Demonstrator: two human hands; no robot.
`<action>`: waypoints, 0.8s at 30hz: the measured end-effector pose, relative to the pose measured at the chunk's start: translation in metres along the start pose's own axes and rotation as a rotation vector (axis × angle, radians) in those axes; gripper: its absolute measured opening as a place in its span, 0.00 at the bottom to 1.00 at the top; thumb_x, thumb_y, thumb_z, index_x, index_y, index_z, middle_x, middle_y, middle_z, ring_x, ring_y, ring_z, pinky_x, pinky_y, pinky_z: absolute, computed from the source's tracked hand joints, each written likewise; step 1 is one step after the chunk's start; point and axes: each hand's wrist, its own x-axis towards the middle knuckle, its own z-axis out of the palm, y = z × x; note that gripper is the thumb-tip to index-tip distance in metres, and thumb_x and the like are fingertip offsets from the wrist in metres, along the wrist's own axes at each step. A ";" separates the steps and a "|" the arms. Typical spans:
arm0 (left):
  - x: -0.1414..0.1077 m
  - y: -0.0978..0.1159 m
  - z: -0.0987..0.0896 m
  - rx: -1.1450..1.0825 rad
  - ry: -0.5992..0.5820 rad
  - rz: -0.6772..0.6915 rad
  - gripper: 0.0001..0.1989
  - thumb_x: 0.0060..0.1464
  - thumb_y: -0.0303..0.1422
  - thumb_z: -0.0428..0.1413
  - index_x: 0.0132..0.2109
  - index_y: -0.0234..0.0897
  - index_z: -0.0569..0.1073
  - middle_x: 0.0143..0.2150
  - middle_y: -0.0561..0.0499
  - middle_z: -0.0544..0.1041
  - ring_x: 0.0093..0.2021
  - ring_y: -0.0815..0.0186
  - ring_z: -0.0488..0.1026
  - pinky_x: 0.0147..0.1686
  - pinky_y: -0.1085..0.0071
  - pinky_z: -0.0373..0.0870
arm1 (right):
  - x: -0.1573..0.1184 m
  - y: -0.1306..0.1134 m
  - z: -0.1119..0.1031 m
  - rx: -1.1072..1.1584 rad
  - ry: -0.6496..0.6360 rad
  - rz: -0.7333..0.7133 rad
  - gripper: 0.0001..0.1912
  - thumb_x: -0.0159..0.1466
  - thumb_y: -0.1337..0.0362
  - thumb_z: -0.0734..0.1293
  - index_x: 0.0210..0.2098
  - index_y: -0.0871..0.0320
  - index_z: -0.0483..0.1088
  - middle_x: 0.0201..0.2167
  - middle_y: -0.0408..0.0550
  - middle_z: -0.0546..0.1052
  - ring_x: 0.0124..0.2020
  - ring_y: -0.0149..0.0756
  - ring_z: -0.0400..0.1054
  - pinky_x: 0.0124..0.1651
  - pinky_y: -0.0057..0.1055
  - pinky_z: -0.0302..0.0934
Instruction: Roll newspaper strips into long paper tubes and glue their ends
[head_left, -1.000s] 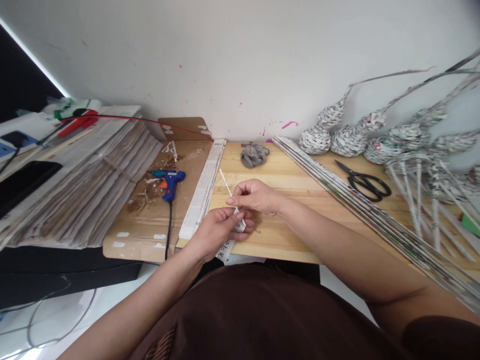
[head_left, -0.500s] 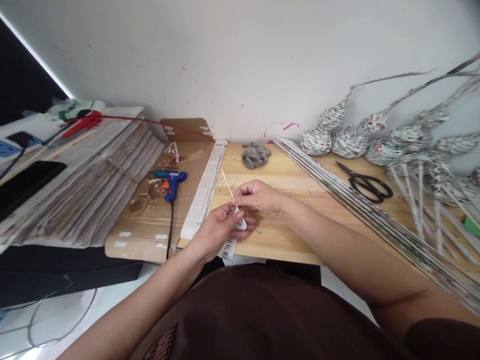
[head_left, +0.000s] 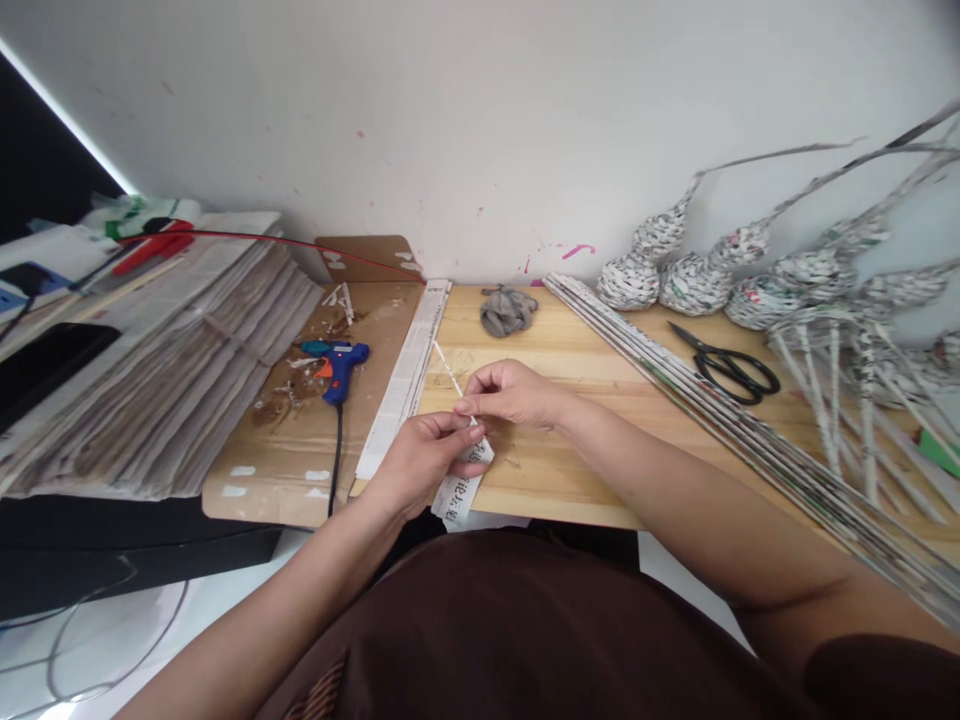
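Note:
A newspaper strip (head_left: 459,492) with dark printed characters hangs over the table's front edge. Its upper part is rolled into a thin white tube (head_left: 448,367) that points up and to the left. My left hand (head_left: 433,455) is closed on the strip where it meets the tube, thumb on top. Just above and to the right, my right hand (head_left: 510,392) pinches the tube between thumb and fingers. The two hands nearly touch. A flat stack of newspaper strips (head_left: 409,375) lies left of them on the table.
Left: blue glue gun (head_left: 341,370) on cardboard (head_left: 289,480), tied newspaper stack (head_left: 217,340), black phone (head_left: 56,370). Behind the hands lies a grey cloth (head_left: 508,311). Right: long paper tubes (head_left: 675,395), black scissors (head_left: 731,372), woven paper shapes (head_left: 694,283) by the wall.
My left fingers have shifted on the strip, and more of its printed part now shows below them. My right hand still pinches the tube. The view has moved slightly.

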 end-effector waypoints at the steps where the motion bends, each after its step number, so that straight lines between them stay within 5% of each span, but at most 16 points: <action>1: 0.000 0.000 0.000 -0.002 0.002 -0.001 0.16 0.41 0.38 0.67 0.37 0.34 0.80 0.34 0.50 0.75 0.33 0.70 0.70 0.34 0.71 0.75 | 0.000 0.000 0.000 -0.001 0.002 0.002 0.18 0.48 0.54 0.75 0.24 0.62 0.69 0.19 0.39 0.70 0.21 0.24 0.60 0.24 0.23 0.54; 11: -0.001 0.001 0.001 -0.016 0.004 -0.025 0.13 0.41 0.36 0.67 0.34 0.32 0.79 0.33 0.49 0.76 0.33 0.70 0.72 0.34 0.72 0.75 | 0.001 0.000 0.000 -0.027 0.031 0.003 0.18 0.48 0.55 0.75 0.23 0.61 0.66 0.18 0.38 0.68 0.20 0.24 0.59 0.23 0.23 0.53; 18: 0.000 0.001 0.001 -0.018 0.006 -0.014 0.13 0.42 0.34 0.66 0.36 0.31 0.79 0.35 0.48 0.77 0.35 0.69 0.73 0.33 0.72 0.76 | -0.001 0.000 -0.002 0.061 -0.088 0.028 0.15 0.52 0.55 0.73 0.26 0.60 0.67 0.19 0.39 0.70 0.17 0.23 0.60 0.21 0.22 0.55; 24: 0.001 -0.002 -0.002 -0.004 -0.027 -0.012 0.12 0.43 0.35 0.66 0.35 0.32 0.79 0.34 0.48 0.77 0.35 0.68 0.73 0.33 0.72 0.76 | 0.000 0.001 0.002 -0.078 0.041 0.009 0.17 0.48 0.57 0.75 0.24 0.60 0.65 0.18 0.39 0.70 0.19 0.25 0.62 0.22 0.23 0.56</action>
